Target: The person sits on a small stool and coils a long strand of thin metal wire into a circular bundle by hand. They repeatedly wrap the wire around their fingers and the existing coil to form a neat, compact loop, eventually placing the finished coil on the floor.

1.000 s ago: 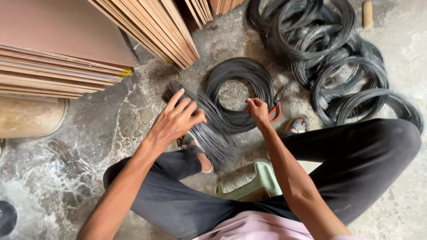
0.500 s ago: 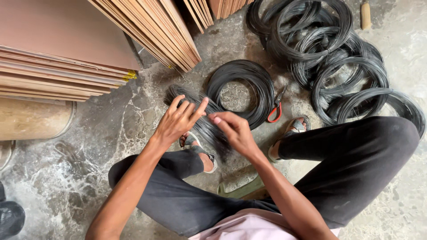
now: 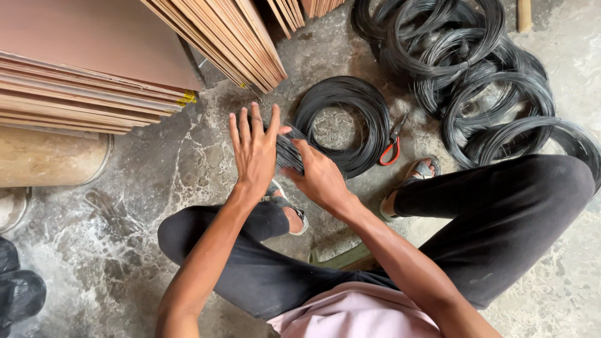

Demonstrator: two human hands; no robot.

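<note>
A bundle of short straight dark wires (image 3: 288, 152) lies slanted on the concrete floor in front of my knees. My left hand (image 3: 253, 150) rests flat against the bundle's left side, fingers spread and pointing away from me, thumb across the wires. My right hand (image 3: 319, 176) is closed around the bundle's lower part, just right of the left hand. A round coil of black wire (image 3: 370, 119) lies right behind the bundle. Red-handled cutters (image 3: 391, 148) lie at the coil's right edge.
A pile of several black wire coils (image 3: 476, 69) fills the upper right. Stacked plywood sheets (image 3: 94, 69) and leaning boards (image 3: 231, 37) stand at the left and top. A tan cylinder (image 3: 50, 159) lies at the left, with a green stool (image 3: 338, 253) under me.
My right hand left the coil and came down-left onto the wire bundle. My left hand opened flat and slid up along the bundle, its fingers now pointing away.
</note>
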